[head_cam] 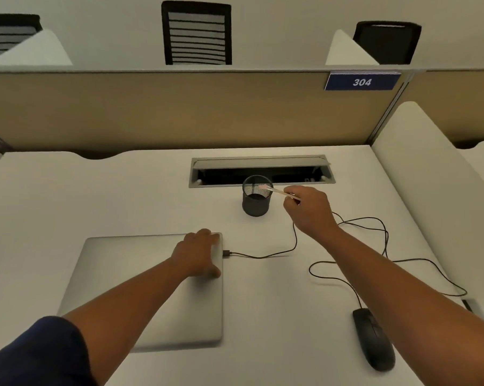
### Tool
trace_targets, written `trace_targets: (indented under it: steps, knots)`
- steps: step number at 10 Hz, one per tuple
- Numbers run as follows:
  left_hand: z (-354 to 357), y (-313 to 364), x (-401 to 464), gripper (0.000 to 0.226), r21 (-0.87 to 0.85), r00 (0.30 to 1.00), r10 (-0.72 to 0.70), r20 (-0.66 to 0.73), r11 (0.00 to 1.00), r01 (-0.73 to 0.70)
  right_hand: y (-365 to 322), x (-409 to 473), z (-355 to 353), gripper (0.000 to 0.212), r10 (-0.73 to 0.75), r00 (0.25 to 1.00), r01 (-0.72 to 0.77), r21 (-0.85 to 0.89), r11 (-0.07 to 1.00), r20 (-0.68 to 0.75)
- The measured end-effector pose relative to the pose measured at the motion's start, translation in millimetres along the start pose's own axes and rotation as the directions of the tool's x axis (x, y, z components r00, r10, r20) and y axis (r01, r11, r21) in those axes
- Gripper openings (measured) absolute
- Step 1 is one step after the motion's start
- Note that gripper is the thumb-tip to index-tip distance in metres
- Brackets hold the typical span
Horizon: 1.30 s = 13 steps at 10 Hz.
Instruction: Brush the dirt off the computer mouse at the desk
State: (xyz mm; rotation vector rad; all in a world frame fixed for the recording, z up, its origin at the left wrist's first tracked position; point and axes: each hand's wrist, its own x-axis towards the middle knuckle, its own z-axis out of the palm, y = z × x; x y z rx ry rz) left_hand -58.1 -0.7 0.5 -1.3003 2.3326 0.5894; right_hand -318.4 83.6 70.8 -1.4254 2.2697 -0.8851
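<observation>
Mouse untouched at the near right of the desk; brush held over the pen cup.

I see one black computer mouse (374,339) lying on the white desk (277,302), just inside my right forearm, nothing touching it. Its one cable (346,280) loops up from the mouse and round to a plug in the right edge of one closed grey laptop (118,274), left of the mouse. My left hand (199,253) lies flat, fingers spread, on that laptop's far right corner. Well beyond the mouse, my right hand (309,207) pinches one thin brush (277,191), its pinkish tip over the mouth of one black mesh cup (256,203). Behind the cup is an open cable tray (260,171).
</observation>
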Motion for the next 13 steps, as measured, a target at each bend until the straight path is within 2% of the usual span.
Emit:
trace_targets:
  steps: [1,3,5,8,10,11,13]
  knots:
    - [-6.9,-4.2,10.3,0.085,0.103,0.998,0.035,0.043,0.994,-0.039,-9.4,26.7,16.0,0.022,0.008,0.997,0.005,-0.157,0.988,0.079]
    - [-15.8,-12.0,17.4,0.079,0.231,0.992,0.096,0.087,0.966,-0.114,-17.9,53.1,39.7,0.020,0.018,0.993,0.028,-0.372,0.928,0.118]
    - [-9.9,-18.1,16.8,0.082,0.189,0.990,0.123,0.070,0.973,-0.135,-21.0,68.0,59.7,0.025,0.011,0.990,0.067,-0.541,0.838,0.140]
    - [-4.2,-21.2,16.9,0.083,0.183,0.989,0.146,0.028,0.972,-0.149,-19.0,76.7,79.2,0.025,0.046,0.986,0.064,-0.621,0.781,0.160]
    - [-4.1,-20.3,17.5,0.083,0.178,0.988,0.157,0.002,0.972,-0.154,-18.4,66.8,85.6,0.036,0.072,0.986,0.028,-0.572,0.820,0.152]
    - [-3.2,-18.3,16.1,0.081,0.195,0.986,0.165,-0.003,0.968,-0.161,-19.9,57.3,82.5,0.041,0.050,0.983,0.052,-0.528,0.847,0.177]
    - [-20.8,-14.7,10.8,0.079,0.183,0.988,0.153,0.004,0.971,-0.151,-21.6,37.2,71.5,0.046,-0.070,0.992,0.113,-0.488,0.865,0.106]
